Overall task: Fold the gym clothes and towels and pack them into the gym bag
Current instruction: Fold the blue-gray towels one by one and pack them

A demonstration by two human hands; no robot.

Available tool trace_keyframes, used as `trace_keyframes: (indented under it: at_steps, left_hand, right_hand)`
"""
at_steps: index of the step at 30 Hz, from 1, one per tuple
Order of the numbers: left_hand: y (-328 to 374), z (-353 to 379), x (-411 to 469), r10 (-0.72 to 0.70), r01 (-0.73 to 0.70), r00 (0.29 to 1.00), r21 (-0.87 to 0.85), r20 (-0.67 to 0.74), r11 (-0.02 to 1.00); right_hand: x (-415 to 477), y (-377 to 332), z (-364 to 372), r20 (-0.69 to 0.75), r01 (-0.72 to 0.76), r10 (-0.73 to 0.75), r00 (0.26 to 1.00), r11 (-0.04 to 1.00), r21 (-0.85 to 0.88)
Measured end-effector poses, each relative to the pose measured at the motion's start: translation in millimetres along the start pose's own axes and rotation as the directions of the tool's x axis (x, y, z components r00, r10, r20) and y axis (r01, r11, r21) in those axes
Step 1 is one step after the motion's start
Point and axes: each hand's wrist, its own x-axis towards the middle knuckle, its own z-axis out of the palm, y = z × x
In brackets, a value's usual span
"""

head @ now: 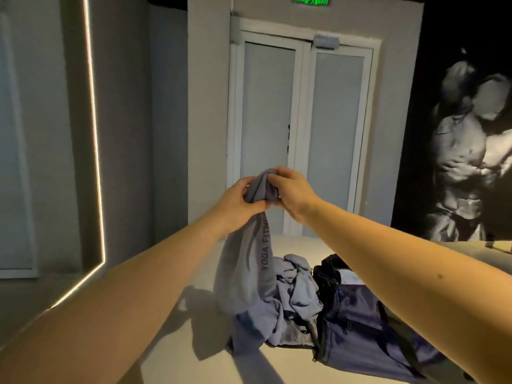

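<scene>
The right arm (415, 273) hides part of the gym bag (357, 325).

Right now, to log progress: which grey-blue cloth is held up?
The cloth lettered YOGA, gripped by left hand and right hand; the others lie crumpled on the table.

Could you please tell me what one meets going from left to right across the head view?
Light strip → left hand → right hand → gym bag. The grey towel that both hands grip overlaps them, so it is left out.
</scene>
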Motion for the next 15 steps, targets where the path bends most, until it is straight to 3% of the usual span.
trace_keyframes:
  at_steps: [2,5,8,11,13,15]
  left_hand:
    - [31,-19,-13,-0.028,0.027,0.998,0.017,0.053,0.999]
    - [67,-42,-33,-0.098,0.109,0.988,-0.092,0.120,0.990]
    - [92,-60,-48,-0.146,0.153,0.985,-0.074,0.093,0.985]
    - [117,-70,-59,-0.137,0.142,0.989,-0.130,0.047,0.981]
    - [133,-75,-64,-0.134,0.131,0.991,-0.210,0.003,0.969]
    - [147,-79,-68,-0.134,0.118,0.989,-0.206,-0.064,0.971]
  right_hand:
    - [-15,-33,-1,0.016,-0.005,0.005,1.000,1.000,0.008]
    - [-33,-67,-5,0.028,0.028,-0.024,0.999,0.992,-0.124]
    - [-49,-89,-10,-0.001,0.049,-0.051,0.999,0.972,-0.231]
    - [-66,-107,-15,-0.008,-0.012,0.011,1.000,0.979,-0.205]
    - [-82,-116,-19,0.076,-0.081,0.091,0.993,0.989,-0.122]
    - [-100,-118,-25,0.251,-0.145,0.151,0.956,0.989,-0.042]
